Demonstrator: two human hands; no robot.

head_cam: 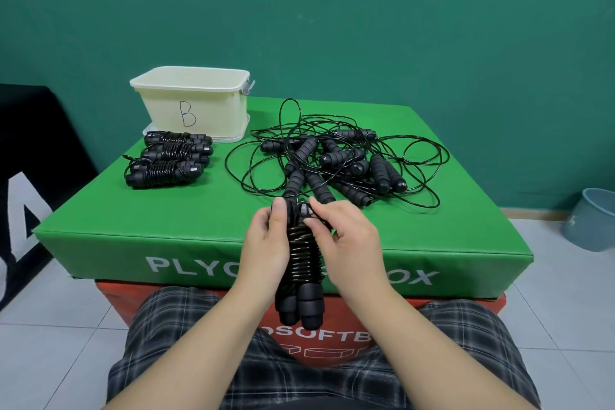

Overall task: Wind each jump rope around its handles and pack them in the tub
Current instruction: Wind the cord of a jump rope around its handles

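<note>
Three wound ropes (168,160) lie beside the tub (196,101) (none visibly packed). Left hand (266,243) and right hand (346,236) grip a fourth rope (301,263), nearly wound; a tangled pile (336,163) waits on the table (133,216).

Rear wall (366,10): painted teal-green, matte, evenly lit with no hard shadows. Floor (50,316): pale square tiles with thin dark grout lines. Work surface: a green padded box (116,216) printed with white lettering (partly hidden), stacked on a red padded box (126,296). A black panel (30,150) with white markings leans at left. A grey-blue bin (595,220) stands on the floor at right, by the wall.
</note>
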